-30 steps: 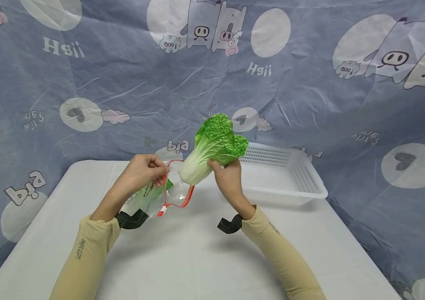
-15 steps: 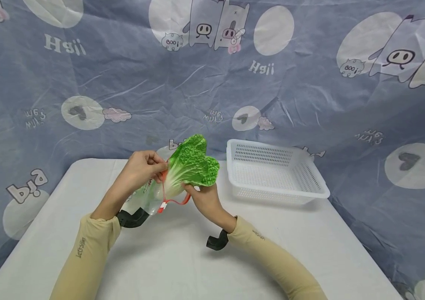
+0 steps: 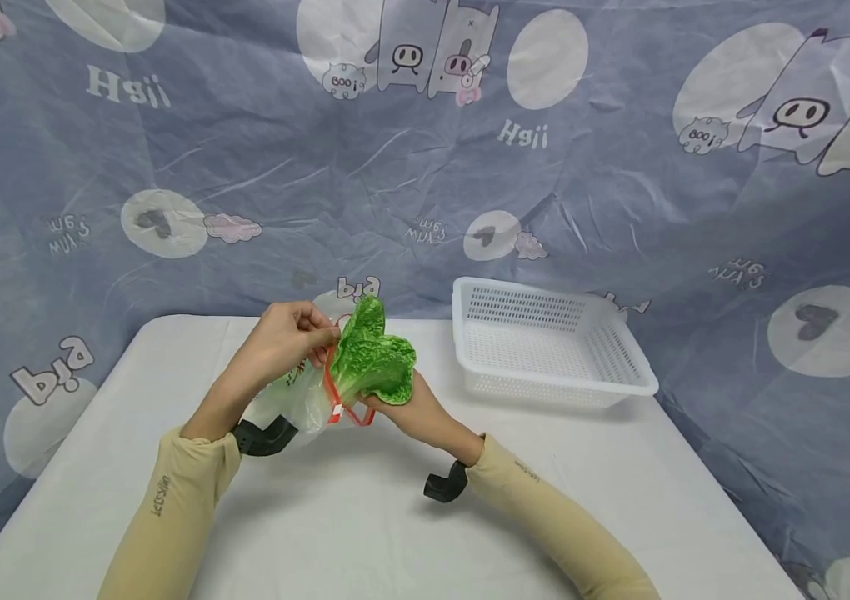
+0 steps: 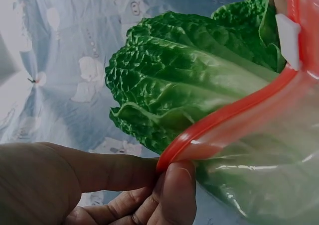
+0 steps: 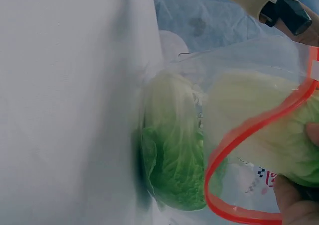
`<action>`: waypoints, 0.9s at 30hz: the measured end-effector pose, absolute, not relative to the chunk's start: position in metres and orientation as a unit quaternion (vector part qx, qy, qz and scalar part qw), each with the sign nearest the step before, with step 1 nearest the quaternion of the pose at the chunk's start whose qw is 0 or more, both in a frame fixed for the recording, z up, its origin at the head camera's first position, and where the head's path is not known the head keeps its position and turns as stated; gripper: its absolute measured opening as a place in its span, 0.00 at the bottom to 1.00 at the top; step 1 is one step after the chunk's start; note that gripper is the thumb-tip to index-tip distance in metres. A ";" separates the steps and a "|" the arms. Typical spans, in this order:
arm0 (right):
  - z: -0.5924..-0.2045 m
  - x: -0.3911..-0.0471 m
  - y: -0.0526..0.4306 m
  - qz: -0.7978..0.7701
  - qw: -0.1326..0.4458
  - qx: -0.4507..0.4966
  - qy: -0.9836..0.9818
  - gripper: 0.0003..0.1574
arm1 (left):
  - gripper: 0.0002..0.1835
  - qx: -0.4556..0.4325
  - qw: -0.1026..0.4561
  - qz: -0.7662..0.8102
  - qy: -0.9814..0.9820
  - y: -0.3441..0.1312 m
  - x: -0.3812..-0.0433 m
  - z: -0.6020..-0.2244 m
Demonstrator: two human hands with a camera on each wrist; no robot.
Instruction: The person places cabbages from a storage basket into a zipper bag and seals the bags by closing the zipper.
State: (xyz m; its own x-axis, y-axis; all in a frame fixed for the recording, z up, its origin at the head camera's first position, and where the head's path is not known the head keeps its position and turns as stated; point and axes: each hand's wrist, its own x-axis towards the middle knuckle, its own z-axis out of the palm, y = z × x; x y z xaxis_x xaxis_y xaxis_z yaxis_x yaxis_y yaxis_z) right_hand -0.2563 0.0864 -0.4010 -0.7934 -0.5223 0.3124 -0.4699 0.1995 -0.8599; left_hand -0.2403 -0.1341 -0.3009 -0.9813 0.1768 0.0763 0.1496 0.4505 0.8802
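My left hand point(image 3: 282, 340) pinches the red zip edge of a clear zip bag point(image 3: 305, 407) between thumb and finger. In the left wrist view a white slider point(image 4: 289, 41) sits on that red edge. A head of napa cabbage point(image 3: 380, 362) sticks out of the bag's mouth, leaves outward, its pale stem end inside. Its base is held by my right hand point(image 3: 421, 417), whose fingers are partly hidden behind the leaves. Through the clear film in the right wrist view, a second napa cabbage point(image 5: 174, 145) lies within the bag.
A white perforated plastic basket point(image 3: 556, 383) stands at the back right of the white-covered table point(image 3: 350, 533). Behind the table hangs a blue-grey printed cloth point(image 3: 425, 183). Each wrist carries a black camera mount point(image 3: 446, 483).
My right hand has brought the cabbage left and down from in front of the basket, stem first into the bag's mouth. My left hand has stayed at the bag's edge.
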 end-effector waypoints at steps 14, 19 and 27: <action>-0.417 -0.263 0.082 -0.491 0.045 -0.339 0.801 0.30 | 0.06 0.138 -0.018 0.481 0.866 -0.122 -0.234 -0.308; -0.418 -0.263 0.081 -0.467 0.029 -0.306 0.829 0.29 | 0.06 0.156 -0.008 0.472 0.868 -0.116 -0.231 -0.306; -0.414 -0.263 0.072 -0.402 0.014 -0.217 0.890 0.23 | 0.05 0.171 0.001 0.448 0.878 -0.108 -0.227 -0.305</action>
State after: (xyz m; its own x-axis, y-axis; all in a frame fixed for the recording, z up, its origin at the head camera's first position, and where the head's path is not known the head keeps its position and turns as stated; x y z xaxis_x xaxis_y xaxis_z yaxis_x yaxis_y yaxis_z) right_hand -0.2632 0.0722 -0.4139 -0.9057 -0.3966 0.1497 -0.3746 0.5833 -0.7207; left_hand -0.2272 -0.1083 -0.3047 -0.9414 0.3012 0.1517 0.2996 0.5406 0.7861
